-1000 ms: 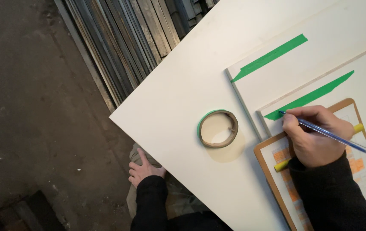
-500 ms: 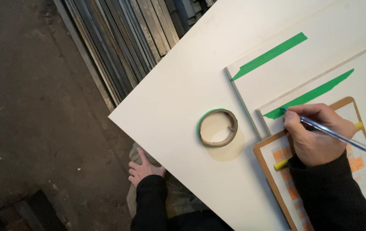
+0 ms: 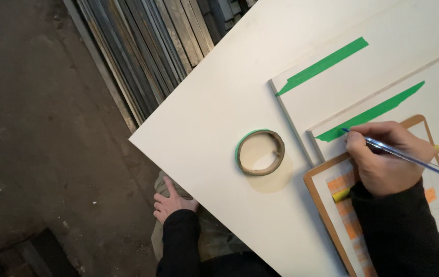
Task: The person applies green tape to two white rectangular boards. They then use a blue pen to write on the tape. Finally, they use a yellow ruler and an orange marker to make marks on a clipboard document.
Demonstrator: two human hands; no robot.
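Right hand (image 3: 386,161) closed around a blue pen (image 3: 409,158), tip touching the near end of a green tape strip (image 3: 371,112) on a white board. Hand rests over a clipboard (image 3: 327,205) with an orange-marked sheet. Tape roll (image 3: 260,152) lies flat on the table (image 3: 214,102), just left of the boards. Left hand (image 3: 170,201) open, fingers spread, resting below the table edge on the person's knee.

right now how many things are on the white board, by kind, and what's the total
tape strips, green: 2
tape roll: 1
pen, blue, in the right hand's grip: 1
clipboard: 1
highlighter, yellow, mostly hidden under the hand: 1
total: 6
The left hand is off the board, on the knee.
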